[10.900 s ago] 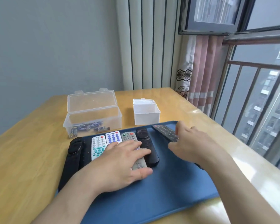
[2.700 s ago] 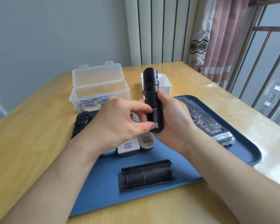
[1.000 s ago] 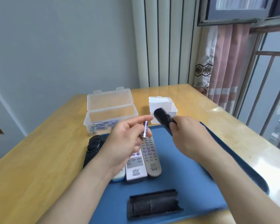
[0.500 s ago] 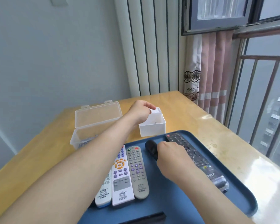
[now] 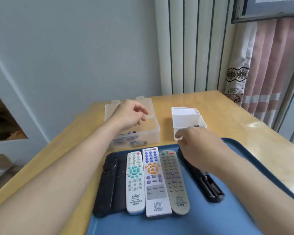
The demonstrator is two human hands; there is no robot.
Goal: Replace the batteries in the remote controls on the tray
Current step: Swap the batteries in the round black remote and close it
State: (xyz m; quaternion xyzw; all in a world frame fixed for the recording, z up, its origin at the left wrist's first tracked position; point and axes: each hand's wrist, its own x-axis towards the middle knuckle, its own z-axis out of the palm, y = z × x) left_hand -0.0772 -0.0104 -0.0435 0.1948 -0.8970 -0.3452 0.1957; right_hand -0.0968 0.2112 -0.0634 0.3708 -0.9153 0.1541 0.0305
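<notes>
The left hand (image 5: 131,114) hangs over the clear box (image 5: 154,136) of fresh batteries (image 5: 136,142), fingers loosely curled and empty. The right hand (image 5: 199,146) hovers over the far end of the opened black remote (image 5: 209,187) on the tray (image 5: 176,224). Its fingers are hidden, so I cannot tell its grip. Pinch one battery and match polarity to the bay.

Wooden table (image 5: 224,116); tray (image 5: 244,150); two boxes (image 5: 153,134)

Wood table (image 5: 236,119) w/ pink curtain (image 5: 268,65) at rt, striped panel (image 5: 193,48) behind.
</notes>
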